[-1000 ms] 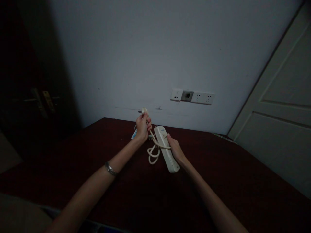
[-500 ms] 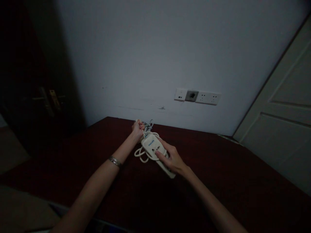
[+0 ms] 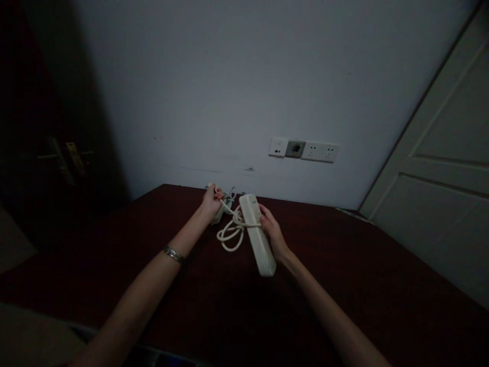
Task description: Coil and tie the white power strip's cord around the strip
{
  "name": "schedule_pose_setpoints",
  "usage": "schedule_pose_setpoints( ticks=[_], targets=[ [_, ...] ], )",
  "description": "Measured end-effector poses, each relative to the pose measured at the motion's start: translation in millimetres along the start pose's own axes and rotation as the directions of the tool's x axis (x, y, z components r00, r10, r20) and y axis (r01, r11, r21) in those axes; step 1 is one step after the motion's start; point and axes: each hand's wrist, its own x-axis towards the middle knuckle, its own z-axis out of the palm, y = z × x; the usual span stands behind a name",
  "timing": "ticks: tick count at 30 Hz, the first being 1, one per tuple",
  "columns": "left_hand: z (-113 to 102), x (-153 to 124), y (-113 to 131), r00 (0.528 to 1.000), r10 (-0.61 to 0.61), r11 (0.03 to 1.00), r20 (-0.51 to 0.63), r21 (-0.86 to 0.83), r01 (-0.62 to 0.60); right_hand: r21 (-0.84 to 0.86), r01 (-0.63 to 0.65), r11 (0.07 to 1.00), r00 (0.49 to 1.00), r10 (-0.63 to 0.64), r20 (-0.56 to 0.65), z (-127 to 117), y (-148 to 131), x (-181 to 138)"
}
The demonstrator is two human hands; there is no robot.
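My right hand (image 3: 272, 232) grips a white power strip (image 3: 257, 239), now tipped on its side with its narrow edge toward me. White cord (image 3: 230, 239) loops around the strip and hangs in loose coils at its left. My left hand (image 3: 213, 200) is closed on the plug end of this cord, near the wall; the plug itself is mostly hidden by my fingers. Just behind and right of my left hand lies another pale object (image 3: 218, 214) with a greyish cord (image 3: 232, 195) bunched on it, partly covered.
Both hands are over a dark red tabletop (image 3: 183, 306) that meets a pale wall. Wall sockets (image 3: 320, 152) and a grey outlet plate (image 3: 295, 149) are on the wall. A white panelled door (image 3: 451, 168) stands at right, a dark door with a handle (image 3: 76, 158) at left.
My right hand has turned the power strip, so its labelled socket face is now turned away from view. The cord between my hands has stretched out as the hands moved slightly apart.
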Motion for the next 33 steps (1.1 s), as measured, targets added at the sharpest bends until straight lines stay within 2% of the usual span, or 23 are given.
schedule_pose_setpoints(
  ticks=[3, 6, 11, 18, 23, 28, 33],
  targets=[
    [14, -7, 10, 0.997, -0.069, 0.998, -0.020, -0.004, 0.069, 0.228, -0.190, 0.955, 0.981, 0.195, 0.001, -11, 6, 6],
    [29, -27, 14, 0.990, -0.136, 0.991, 0.031, 0.004, 0.136, 0.352, -0.260, 0.899, 0.960, 0.279, -0.003, -22, 6, 9],
    [52, -66, 10, 0.941, -0.260, 0.965, 0.217, 0.019, 0.262, 0.337, -0.310, 0.889, 0.934, 0.351, -0.065, -37, 4, 14],
    [71, -100, 7, 0.936, -0.197, 0.979, 0.291, 0.111, 0.172, 0.378, -0.448, 0.810, 0.890, 0.444, 0.102, -26, 12, 11],
    [77, -114, 5, 0.926, -0.217, 0.967, 0.309, 0.200, 0.160, 0.377, -0.428, 0.821, 0.898, 0.434, 0.074, -21, 16, 9],
    [78, -125, -1, 0.906, -0.234, 0.958, 0.353, 0.241, 0.153, 0.314, -0.391, 0.865, 0.918, 0.392, 0.064, -16, 2, 8],
    [79, -137, 0, 0.884, -0.285, 0.908, 0.371, 0.400, 0.124, 0.277, -0.381, 0.882, 0.915, 0.402, -0.020, -26, -3, 10]
  ],
)
